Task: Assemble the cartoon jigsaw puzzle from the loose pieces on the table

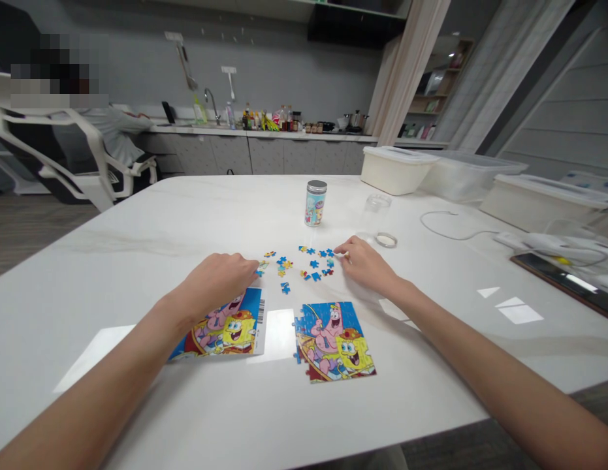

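Note:
My left hand (224, 277) is closed, with its fingers bent down beside a puzzle piece (263, 265) at the left end of the loose pieces. Its fingertips are partly hidden, so I cannot tell what they grip. On the right, my right hand (365, 261) reaches in with its fingers apart, the index fingertip at a blue puzzle piece (330, 252). Several more loose pieces lie between the hands. Nearer me sits a partly assembled cartoon puzzle (336, 343), its left edge uneven with open tabs. A matching picture sheet (235, 333) lies partly under my left forearm.
A cartoon-printed tin with a silver lid (316, 203) stands beyond the pieces. Right of it are a clear jar (377, 212) and a ring-shaped lid (386, 240). Storage boxes (396, 171), a cable (450, 235) and a phone (568, 284) occupy the right side. A person (112, 134) sits far left.

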A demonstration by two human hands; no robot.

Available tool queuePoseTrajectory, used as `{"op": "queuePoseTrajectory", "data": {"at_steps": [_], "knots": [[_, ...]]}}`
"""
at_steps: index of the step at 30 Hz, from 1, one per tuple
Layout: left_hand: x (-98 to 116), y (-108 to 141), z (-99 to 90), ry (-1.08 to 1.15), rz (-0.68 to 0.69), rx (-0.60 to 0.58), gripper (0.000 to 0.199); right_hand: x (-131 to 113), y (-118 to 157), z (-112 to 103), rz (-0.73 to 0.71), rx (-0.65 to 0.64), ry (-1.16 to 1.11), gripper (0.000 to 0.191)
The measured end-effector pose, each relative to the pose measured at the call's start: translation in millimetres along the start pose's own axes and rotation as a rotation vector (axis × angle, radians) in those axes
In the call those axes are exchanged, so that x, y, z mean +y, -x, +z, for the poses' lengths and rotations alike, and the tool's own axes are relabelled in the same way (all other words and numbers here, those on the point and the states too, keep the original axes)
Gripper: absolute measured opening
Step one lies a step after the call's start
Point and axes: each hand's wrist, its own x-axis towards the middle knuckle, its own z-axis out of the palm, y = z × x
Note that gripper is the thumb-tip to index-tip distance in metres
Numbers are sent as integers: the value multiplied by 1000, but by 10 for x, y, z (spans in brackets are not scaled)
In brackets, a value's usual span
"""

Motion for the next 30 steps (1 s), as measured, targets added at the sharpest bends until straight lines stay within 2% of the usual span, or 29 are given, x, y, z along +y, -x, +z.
{"op": "queuePoseTrajectory", "data": {"at_steps": [5,11,19,23,27,30], "knots": [[-8,-1,14,-19,2,11,26,89,-1,3,15,-34,62,32],[-6,-5,2,-5,-4,-4,26,75,-31,68,-137,-21,-8,39],[-10,-10,29,-16,2,-7,26,66,-41,88,-182,-14,10,30],[-6,-11,22,-6,3,-5,26,34,-66,112,-323,-90,-44,36],[-1,-9,9,5,11,7,26,-2,-88,135,-339,-171,-39,38],[-1,-9,16,33,-3,13,27,-34,-89,103,-351,-115,-27,33]]}}
